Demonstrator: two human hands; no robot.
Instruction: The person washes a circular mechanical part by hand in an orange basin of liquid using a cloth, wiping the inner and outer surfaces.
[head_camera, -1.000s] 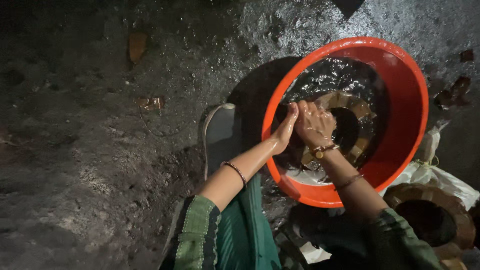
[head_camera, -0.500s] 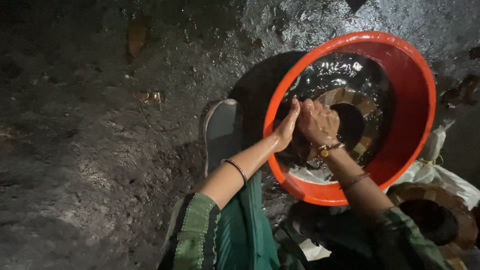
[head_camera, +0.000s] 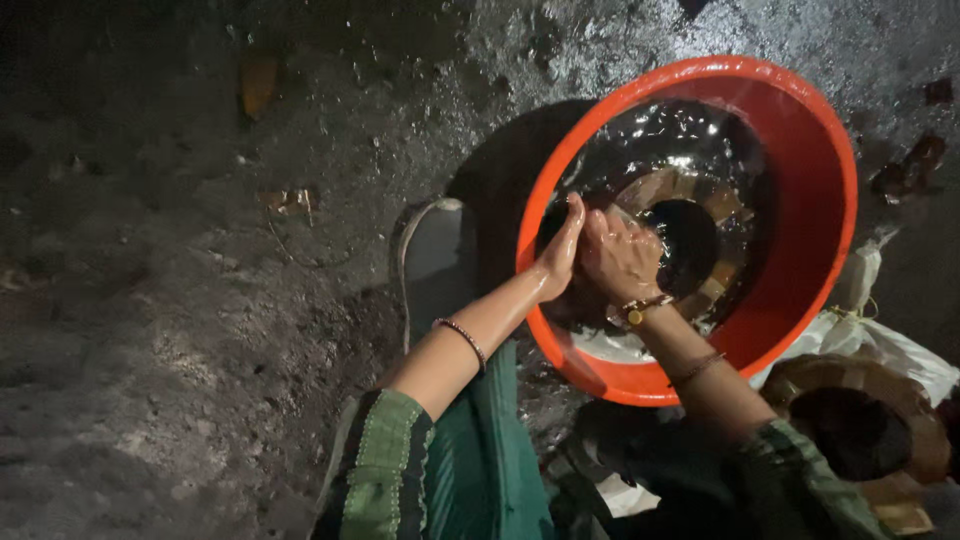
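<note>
A round red plastic basin stands on wet dark ground and holds water. A brown ring-shaped object with a dark hole lies tilted in the water. My left hand, wet, presses against the ring's left near edge. Beside it, my right hand lies over the ring's near rim with the fingers curled on it. The right wrist wears a bracelet and the left forearm a thin bangle. Both hands touch each other inside the basin.
A second brown ring rests on a white sack at the lower right. A pale flat object lies left of the basin. Dry leaves dot the rough wet ground. My green garment fills the bottom.
Both hands stay on the ring at the basin's near side. The view has drifted a little, so the basin sits slightly more to the right, and the water surface ripples.
</note>
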